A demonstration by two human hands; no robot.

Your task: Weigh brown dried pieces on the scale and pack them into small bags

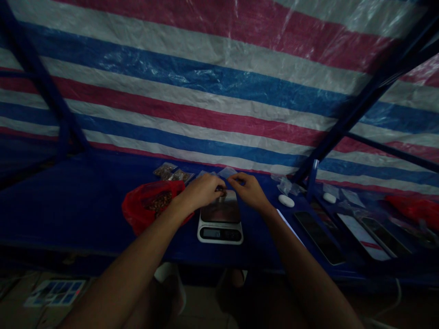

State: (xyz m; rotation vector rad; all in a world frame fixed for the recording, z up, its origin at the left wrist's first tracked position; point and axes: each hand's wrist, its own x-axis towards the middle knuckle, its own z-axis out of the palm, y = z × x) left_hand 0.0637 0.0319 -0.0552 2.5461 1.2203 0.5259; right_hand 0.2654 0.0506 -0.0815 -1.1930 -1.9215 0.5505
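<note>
A white kitchen scale (220, 234) with a lit display sits on the blue table in front of me. My left hand (206, 188) reaches over the back of its dark weighing plate (221, 212), fingers curled inward. Small brown pieces (222, 193) show under those fingertips; what the fingers hold is hidden. Just right of them, my right hand (249, 188) has thumb and forefinger pinched together. A clear plastic bag (227, 172) shows right behind this pinch, but I cannot tell whether it is held. Left of the scale stands an open red plastic bag (135, 205) with brown pieces (159, 203) inside.
Filled clear packets (165, 170) lie at the back left. To the right are a white oval case (286, 200), crumpled clear bags (287, 185), a dark phone (318, 237), more phones and a red bag (414, 210). Blue posts (338, 132) and a striped sheet (206, 114) bound the table.
</note>
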